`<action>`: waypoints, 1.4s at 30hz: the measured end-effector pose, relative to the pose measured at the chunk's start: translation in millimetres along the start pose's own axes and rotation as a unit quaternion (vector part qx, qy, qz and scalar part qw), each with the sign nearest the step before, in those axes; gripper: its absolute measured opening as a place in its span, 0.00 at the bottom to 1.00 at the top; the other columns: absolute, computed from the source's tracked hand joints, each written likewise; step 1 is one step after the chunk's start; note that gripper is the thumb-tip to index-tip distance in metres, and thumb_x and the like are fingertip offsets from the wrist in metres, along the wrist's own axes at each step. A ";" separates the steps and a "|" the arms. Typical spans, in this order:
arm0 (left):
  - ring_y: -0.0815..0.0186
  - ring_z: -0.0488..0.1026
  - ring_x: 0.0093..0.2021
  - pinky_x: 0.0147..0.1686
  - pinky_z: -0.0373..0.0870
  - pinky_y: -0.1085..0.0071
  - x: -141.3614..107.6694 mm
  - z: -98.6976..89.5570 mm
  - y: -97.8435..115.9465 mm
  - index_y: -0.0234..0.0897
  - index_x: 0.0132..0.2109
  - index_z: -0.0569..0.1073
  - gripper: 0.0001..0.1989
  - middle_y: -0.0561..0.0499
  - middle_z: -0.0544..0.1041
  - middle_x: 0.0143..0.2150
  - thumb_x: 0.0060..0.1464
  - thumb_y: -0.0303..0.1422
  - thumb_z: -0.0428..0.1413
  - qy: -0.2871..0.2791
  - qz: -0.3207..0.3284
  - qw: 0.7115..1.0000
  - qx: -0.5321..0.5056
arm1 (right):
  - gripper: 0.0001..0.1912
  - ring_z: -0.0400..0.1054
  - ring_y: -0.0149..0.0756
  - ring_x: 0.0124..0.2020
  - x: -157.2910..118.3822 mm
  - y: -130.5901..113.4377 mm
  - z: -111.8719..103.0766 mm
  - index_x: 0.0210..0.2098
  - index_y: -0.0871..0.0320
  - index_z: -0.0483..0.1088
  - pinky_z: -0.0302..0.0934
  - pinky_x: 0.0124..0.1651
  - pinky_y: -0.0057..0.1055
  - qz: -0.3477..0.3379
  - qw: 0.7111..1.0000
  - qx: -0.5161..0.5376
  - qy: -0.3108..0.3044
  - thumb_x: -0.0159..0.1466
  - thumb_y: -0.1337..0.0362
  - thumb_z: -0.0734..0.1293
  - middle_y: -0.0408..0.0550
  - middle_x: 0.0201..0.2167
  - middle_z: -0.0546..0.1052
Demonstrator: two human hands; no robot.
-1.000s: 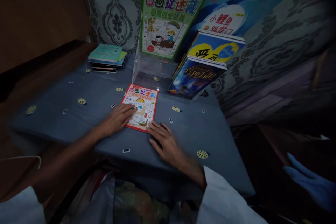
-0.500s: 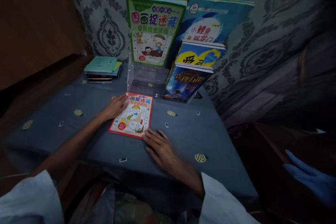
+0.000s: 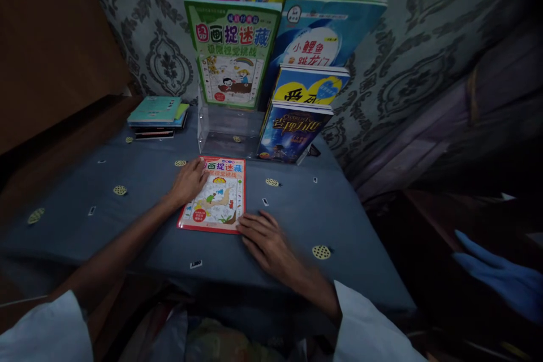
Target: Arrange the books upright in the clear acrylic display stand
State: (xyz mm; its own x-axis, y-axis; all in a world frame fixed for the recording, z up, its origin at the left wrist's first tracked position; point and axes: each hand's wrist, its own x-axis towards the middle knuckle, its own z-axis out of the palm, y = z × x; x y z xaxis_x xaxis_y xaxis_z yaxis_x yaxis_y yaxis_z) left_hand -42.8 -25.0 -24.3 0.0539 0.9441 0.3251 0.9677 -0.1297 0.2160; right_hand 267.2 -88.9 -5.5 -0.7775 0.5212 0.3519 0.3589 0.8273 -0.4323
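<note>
A thin picture book [image 3: 218, 195] with a red border lies flat on the cloth-covered table, its cover up with Chinese lettering, a sun and line drawings. Across its upper left edge lies my left hand [image 3: 189, 181], fingertips on the cover and over part of the title. My right hand [image 3: 267, 243] rests at the lower right corner, its fingers stretched out and touching the book's edge. Behind the book stands a clear plastic rack [image 3: 224, 144]. A green-bordered book [image 3: 233, 56] of the same style leans in it.
More books share the rack: a dark blue one [image 3: 292, 133], a yellow-and-blue one [image 3: 309, 86] and a light blue one [image 3: 326, 31]. At the back left is a small stack of books [image 3: 156, 112]. The patterned tablecloth [image 3: 144, 237] drops at the front edge. A blue glove-like thing [image 3: 500, 274] lies at far right.
The red-bordered book has shifted slightly to the right and turned a little straighter, both hands moving with it. The whole view has also shifted slightly.
</note>
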 end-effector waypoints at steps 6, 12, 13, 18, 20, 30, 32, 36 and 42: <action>0.51 0.69 0.54 0.55 0.68 0.51 0.0 11.2 38.4 0.33 0.56 0.70 0.17 0.36 0.73 0.56 0.68 0.38 0.47 0.036 0.023 0.998 0.042 | 0.18 0.70 0.46 0.61 14.4 16.8 -16.3 0.57 0.55 0.73 0.59 0.67 0.54 0.046 0.998 -0.035 0.004 0.72 0.63 0.59 0.57 0.57 0.78; 0.50 0.70 0.52 0.50 0.69 0.53 -0.8 7.1 78.8 0.33 0.58 0.70 0.19 0.35 0.73 0.57 0.69 0.38 0.45 0.005 0.050 0.997 0.061 | 0.22 0.62 0.43 0.68 60.8 37.8 -8.5 0.63 0.54 0.68 0.53 0.71 0.52 0.064 0.996 -0.053 -0.018 0.73 0.63 0.57 0.56 0.63 0.72; 0.50 0.70 0.52 0.50 0.69 0.53 -0.9 4.2 83.8 0.32 0.58 0.70 0.19 0.35 0.73 0.57 0.69 0.37 0.44 -0.005 0.045 0.997 0.066 | 0.22 0.60 0.43 0.69 68.0 43.6 -4.5 0.64 0.56 0.66 0.51 0.72 0.52 0.068 0.996 -0.056 -0.027 0.73 0.63 0.56 0.57 0.64 0.71; 0.50 0.70 0.55 0.52 0.68 0.54 0.0 -8.9 95.9 0.33 0.59 0.70 0.18 0.36 0.73 0.59 0.69 0.35 0.45 -0.049 0.015 0.995 0.087 | 0.24 0.54 0.42 0.72 80.8 80.8 4.9 0.66 0.61 0.64 0.44 0.74 0.49 0.115 0.989 -0.085 -0.027 0.74 0.62 0.56 0.59 0.68 0.66; 0.50 0.70 0.57 0.53 0.68 0.54 0.8 -10.2 95.3 0.34 0.59 0.70 0.18 0.36 0.72 0.61 0.69 0.35 0.45 -0.047 0.015 0.996 0.080 | 0.24 0.55 0.44 0.71 74.3 94.1 0.0 0.66 0.61 0.64 0.45 0.73 0.50 0.150 0.984 -0.099 -0.010 0.74 0.61 0.57 0.59 0.68 0.65; 0.49 0.63 0.68 0.61 0.65 0.50 8.7 0.6 79.5 0.33 0.61 0.68 0.20 0.36 0.68 0.66 0.68 0.35 0.45 -0.046 0.052 0.997 0.036 | 0.23 0.59 0.47 0.69 49.7 110.0 -19.0 0.62 0.64 0.69 0.51 0.72 0.50 0.196 0.978 -0.060 0.043 0.70 0.65 0.60 0.61 0.66 0.68; 0.48 0.63 0.68 0.63 0.64 0.50 10.9 3.3 76.6 0.31 0.61 0.68 0.20 0.34 0.68 0.66 0.68 0.35 0.45 -0.042 0.068 0.996 0.028 | 0.23 0.60 0.46 0.69 49.1 112.1 -18.6 0.62 0.61 0.69 0.52 0.72 0.50 0.184 0.981 -0.040 0.053 0.70 0.65 0.59 0.58 0.66 0.69; 0.47 0.63 0.67 0.66 0.60 0.47 19.3 12.5 76.8 0.28 0.62 0.67 0.22 0.32 0.68 0.66 0.68 0.36 0.45 -0.044 0.109 0.993 0.015 | 0.24 0.60 0.44 0.69 46.0 117.8 -19.9 0.65 0.56 0.66 0.55 0.71 0.48 0.159 0.984 0.000 0.075 0.71 0.62 0.57 0.53 0.66 0.69; 0.51 0.62 0.69 0.67 0.60 0.49 37.3 27.5 103.8 0.29 0.64 0.66 0.23 0.34 0.67 0.67 0.69 0.36 0.44 -0.059 0.190 0.980 -0.018 | 0.26 0.62 0.42 0.67 44.3 127.4 -22.1 0.68 0.53 0.61 0.58 0.69 0.48 0.155 0.978 0.076 0.119 0.74 0.55 0.53 0.52 0.67 0.68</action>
State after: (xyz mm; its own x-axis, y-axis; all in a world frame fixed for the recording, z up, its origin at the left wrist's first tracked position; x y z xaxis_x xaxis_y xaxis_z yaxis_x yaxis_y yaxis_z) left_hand 66.4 5.1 -15.1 0.4389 0.8539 0.2797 0.8631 -0.4872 0.1330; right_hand 289.9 44.2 -26.6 -0.4956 0.7907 0.3594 0.4638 0.5908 -0.6602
